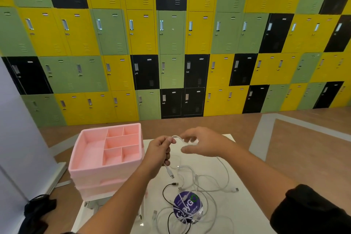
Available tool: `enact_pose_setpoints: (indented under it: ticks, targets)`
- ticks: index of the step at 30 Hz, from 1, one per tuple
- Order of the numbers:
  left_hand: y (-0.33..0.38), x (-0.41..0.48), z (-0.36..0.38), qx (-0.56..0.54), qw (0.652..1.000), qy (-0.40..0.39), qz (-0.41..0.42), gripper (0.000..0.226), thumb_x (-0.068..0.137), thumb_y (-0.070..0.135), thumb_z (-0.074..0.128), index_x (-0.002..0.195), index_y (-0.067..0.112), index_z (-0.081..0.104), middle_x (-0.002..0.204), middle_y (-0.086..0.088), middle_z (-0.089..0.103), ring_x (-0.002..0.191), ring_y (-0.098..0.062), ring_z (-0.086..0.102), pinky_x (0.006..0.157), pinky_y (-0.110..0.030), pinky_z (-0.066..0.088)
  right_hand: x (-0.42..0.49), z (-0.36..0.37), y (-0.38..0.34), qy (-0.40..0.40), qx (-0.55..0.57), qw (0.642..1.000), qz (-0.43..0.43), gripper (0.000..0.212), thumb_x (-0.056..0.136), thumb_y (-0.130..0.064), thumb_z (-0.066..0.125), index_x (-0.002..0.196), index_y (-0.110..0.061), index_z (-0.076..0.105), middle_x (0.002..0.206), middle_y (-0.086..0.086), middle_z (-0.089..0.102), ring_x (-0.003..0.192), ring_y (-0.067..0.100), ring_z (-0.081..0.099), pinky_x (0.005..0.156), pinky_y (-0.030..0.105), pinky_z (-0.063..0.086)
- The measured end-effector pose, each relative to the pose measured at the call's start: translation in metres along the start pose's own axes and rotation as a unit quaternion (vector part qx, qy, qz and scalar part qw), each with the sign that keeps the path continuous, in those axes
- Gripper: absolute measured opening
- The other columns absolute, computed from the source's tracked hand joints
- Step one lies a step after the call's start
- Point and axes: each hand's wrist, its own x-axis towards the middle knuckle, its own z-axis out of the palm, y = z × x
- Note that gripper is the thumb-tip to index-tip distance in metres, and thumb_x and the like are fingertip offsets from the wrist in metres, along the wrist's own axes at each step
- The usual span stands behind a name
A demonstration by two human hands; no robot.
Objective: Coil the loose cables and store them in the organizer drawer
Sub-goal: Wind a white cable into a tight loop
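My left hand (160, 151) grips a white cable (168, 171) above the white table (245, 203); its plug end hangs down below my fist. A short loop of that cable arches from my left thumb toward my right hand (201, 144), whose fingers are spread and relaxed around the loop, blurred. A tangle of loose white cables (207, 182) and a black cable (164, 194) lies on the table below my hands. The pink organizer drawer (91, 165) stands at the table's left, open on top, with one large and several small compartments that look empty.
A round purple sticker (187, 205) is on the table under the cables. A dark bag (38, 211) lies on the floor at lower left beside a grey panel (19, 138). Yellow, green and black lockers (171, 43) fill the wall behind.
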Motion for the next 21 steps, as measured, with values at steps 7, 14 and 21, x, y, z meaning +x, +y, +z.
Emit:
enact_pose_setpoints:
  ticks: [7,14,21]
  targets:
    - [0.007,-0.003,0.000,-0.065,0.997,-0.035,-0.012,0.026,0.106,0.027,0.048,0.103,0.009,0.066,0.058,0.005,0.030,0.049,-0.009,0.025,0.042,-0.021,0.027,0.015,0.017,-0.003,0.002,-0.030,0.998,0.056,0.032,0.097,-0.050,0.055,0.102,-0.022,0.071,0.090,-0.003,0.071,0.085,0.017,0.065,0.082,0.041,0.054]
    - [0.014,-0.006,-0.003,-0.153,0.981,-0.110,-0.048,0.028,0.107,0.027,0.043,0.087,0.012,0.057,0.059,0.003,0.024,0.051,-0.009,0.017,0.040,-0.019,0.019,0.017,0.007,0.005,0.108,0.029,0.988,0.107,0.028,0.105,-0.030,0.045,0.093,-0.018,0.068,0.082,0.002,0.073,0.079,0.018,0.068,0.074,0.034,0.054]
    - [0.021,-0.002,0.000,-0.225,0.964,-0.108,-0.093,0.029,0.104,0.021,0.039,0.081,0.014,0.054,0.057,0.005,0.025,0.045,-0.007,0.018,0.039,-0.019,0.015,0.014,0.020,0.006,0.106,0.302,0.945,0.061,0.030,0.105,-0.021,0.044,0.095,-0.007,0.070,0.063,0.002,0.046,0.049,0.013,0.045,0.048,0.029,0.046]
